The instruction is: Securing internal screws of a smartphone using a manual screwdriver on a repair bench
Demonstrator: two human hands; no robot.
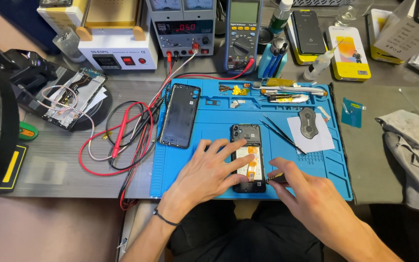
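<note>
A blue work mat (204, 145) is covering the middle of the grey bench (64, 160), with bench instruments standing along its far edge. A black back cover (180, 115) is lying face down at the mat's left, just beside a tangle of red and black test leads (122, 140). An opened phone (248, 157) is lying lengthwise near the mat's front edge, its back off and its battery and orange flex exposed. The left hand (209, 174) is resting flat with fingers spread, pinning the phone's left side and lower half. The right hand (311, 194) is gripping a small dark-handled tool (276, 178), its tip touching the phone's lower right edge. Black tweezers (282, 133) are lying well apart on the mat, near a dark grey part on white paper (311, 128). Small loose parts (238, 91) are sitting in the mat's top trays. Risk, as judged: the tool tip is working close to the battery and flex, so a slip could nick either; a sleeve or wrist could be sweeping loose parts off.
</note>
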